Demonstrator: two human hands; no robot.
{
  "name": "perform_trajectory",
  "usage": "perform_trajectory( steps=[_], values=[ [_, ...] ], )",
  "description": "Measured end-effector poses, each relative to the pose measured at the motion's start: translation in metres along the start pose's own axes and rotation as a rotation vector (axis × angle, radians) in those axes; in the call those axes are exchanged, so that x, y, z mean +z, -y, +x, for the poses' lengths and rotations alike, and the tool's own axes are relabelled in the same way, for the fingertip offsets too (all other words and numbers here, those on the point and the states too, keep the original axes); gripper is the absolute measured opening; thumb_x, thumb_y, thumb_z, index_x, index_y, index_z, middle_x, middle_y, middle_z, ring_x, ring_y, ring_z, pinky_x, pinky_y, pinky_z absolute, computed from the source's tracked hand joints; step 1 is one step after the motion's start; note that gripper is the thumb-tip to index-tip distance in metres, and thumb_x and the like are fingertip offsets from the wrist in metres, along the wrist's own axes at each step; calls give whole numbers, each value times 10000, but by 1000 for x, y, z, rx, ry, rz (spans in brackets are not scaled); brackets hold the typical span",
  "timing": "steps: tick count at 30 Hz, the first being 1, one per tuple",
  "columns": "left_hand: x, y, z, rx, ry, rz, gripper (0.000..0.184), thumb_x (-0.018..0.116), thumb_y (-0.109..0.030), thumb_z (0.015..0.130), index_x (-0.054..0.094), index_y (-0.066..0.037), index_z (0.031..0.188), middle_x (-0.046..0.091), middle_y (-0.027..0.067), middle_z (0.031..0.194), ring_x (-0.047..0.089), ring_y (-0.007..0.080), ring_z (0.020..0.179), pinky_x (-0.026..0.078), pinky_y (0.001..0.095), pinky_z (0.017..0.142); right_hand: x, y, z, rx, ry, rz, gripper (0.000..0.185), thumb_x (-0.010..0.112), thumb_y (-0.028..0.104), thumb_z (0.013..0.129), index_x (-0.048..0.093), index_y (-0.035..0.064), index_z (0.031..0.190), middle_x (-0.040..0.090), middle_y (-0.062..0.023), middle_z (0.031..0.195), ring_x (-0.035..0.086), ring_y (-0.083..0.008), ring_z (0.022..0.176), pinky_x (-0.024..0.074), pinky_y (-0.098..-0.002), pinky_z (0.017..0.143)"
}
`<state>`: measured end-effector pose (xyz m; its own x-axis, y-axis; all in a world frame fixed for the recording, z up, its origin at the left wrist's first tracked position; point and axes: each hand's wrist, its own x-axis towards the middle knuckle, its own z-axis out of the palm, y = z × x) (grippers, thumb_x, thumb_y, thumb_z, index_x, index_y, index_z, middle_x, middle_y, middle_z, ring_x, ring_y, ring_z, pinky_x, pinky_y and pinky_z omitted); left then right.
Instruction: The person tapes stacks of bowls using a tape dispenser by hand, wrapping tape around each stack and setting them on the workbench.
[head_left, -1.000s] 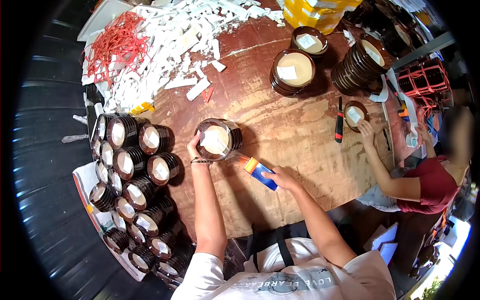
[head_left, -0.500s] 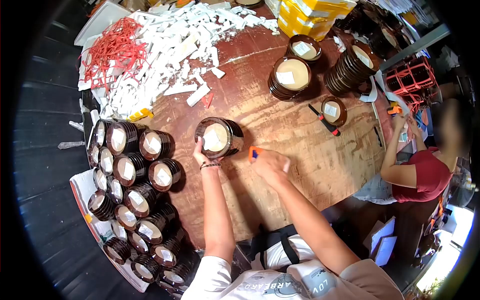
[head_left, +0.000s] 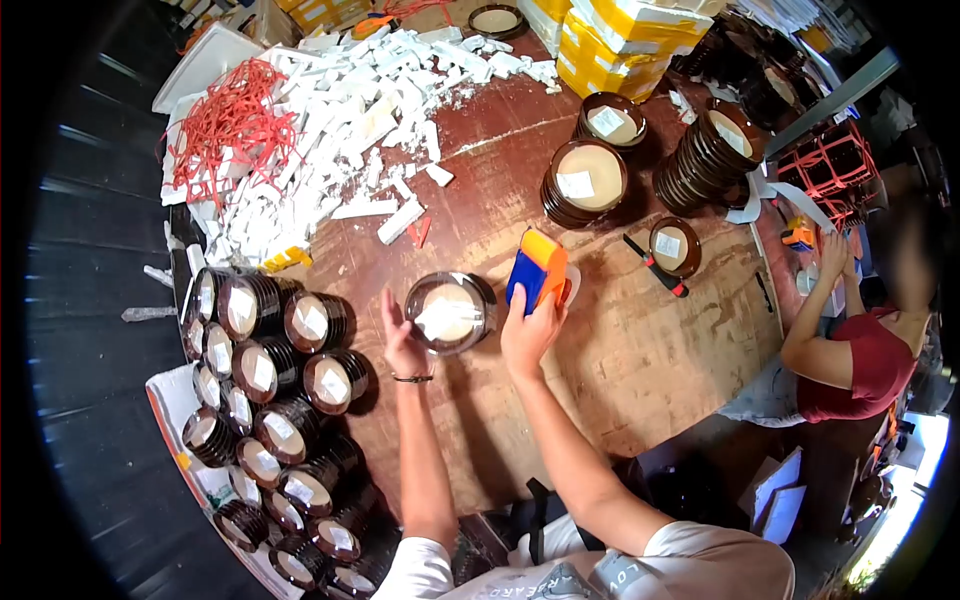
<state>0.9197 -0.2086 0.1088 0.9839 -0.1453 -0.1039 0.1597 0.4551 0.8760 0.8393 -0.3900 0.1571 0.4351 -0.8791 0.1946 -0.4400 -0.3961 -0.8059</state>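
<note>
A stack of dark brown glazed dishes (head_left: pixel 447 337) with a cream centre and a white label on top stands on the wooden table in front of me. My left hand (head_left: pixel 402 345) is at its left side, fingers extended and thumb apart, holding nothing; whether it touches the rim I cannot tell. Right of the stack, my right hand (head_left: pixel 533 330) grips an orange and blue tape dispenser (head_left: pixel 538 268), held upright above the table. A clear roll shows at the dispenser's right side.
Many labelled brown stacks (head_left: pixel 262 370) crowd the left edge. White foam scraps (head_left: pixel 350 110) and red straps (head_left: pixel 235 130) lie at the back left. More dish stacks (head_left: pixel 585 182) and a black-and-red knife (head_left: pixel 655 265) are right. A co-worker (head_left: pixel 850 355) sits at the right.
The dish stack now stands upright on the table, and my left hand has loosened from it. My right hand has raised and turned the tape dispenser. The view has shifted slightly.
</note>
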Motion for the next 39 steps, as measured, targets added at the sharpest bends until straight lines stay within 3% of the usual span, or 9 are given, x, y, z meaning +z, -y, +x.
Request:
perform_trajectory(
  steps=[1,5,10,14,19,20,22,26,39],
  values=[
    [10,-14,16,23,76,105,820,547,-308,862,221,-20,1557,222,180,1622,94,271,1533,82,399,1237,12,1,1,-79,-93,15,433,669,310,911,588,-75,1093,632,-302,1034,558,-489,998,414,-518,948],
    [16,-16,59,-300,418,335,671,237,-465,1059,486,51,1407,514,209,1432,473,301,1344,304,408,1164,57,-27,-14,-55,-66,288,435,654,278,905,565,-58,1166,605,-265,1105,548,-440,1054,417,-483,944],
    [2,17,58,-297,411,-44,765,228,-525,1039,479,115,1374,528,230,1408,515,301,1297,340,418,1143,92,-58,-16,161,37,746,408,478,323,1045,516,-29,1248,601,-81,1065,572,-196,924,469,-358,841],
    [-14,46,65,-244,429,-150,768,286,-543,1028,456,112,1390,532,225,1404,535,286,1269,389,394,1109,101,-72,-9,631,90,1031,697,473,541,1015,375,-12,1429,479,-151,1344,535,-235,1141,458,-390,978],
    [-28,61,66,-547,454,-344,630,419,-466,1022,490,38,1392,574,160,1362,562,257,1233,450,393,1073,139,-147,7,696,115,746,605,450,543,1022,542,-32,1187,604,-76,1046,565,-197,944,467,-342,901],
    [-23,59,56,-763,80,-274,563,444,-440,1018,555,13,1333,617,142,1304,605,249,1173,487,392,1033,123,-101,11,638,223,1201,509,488,498,1017,540,9,1151,583,-59,1002,565,-198,910,488,-361,873],
    [-27,79,40,-608,122,-308,496,489,-458,1000,637,-47,1233,675,69,1177,639,178,1068,520,347,962,118,-82,17,418,428,1360,522,594,505,958,518,44,1193,579,-52,1046,572,-194,959,491,-372,926],
    [-31,89,-33,-93,135,33,494,477,-371,1008,604,8,1297,629,116,1294,558,226,1222,385,360,1088,79,-84,-9,841,769,1253,640,507,619,957,504,34,1217,593,-82,1054,601,-233,976,523,-419,908],
    [-148,19,-341,166,-465,-229,567,378,-396,1016,606,64,1256,648,196,1245,613,288,1153,428,397,1051,2,-61,-258,733,1097,945,482,511,538,975,562,62,1032,555,-35,801,542,-186,803,438,-323,804]
  ],
)
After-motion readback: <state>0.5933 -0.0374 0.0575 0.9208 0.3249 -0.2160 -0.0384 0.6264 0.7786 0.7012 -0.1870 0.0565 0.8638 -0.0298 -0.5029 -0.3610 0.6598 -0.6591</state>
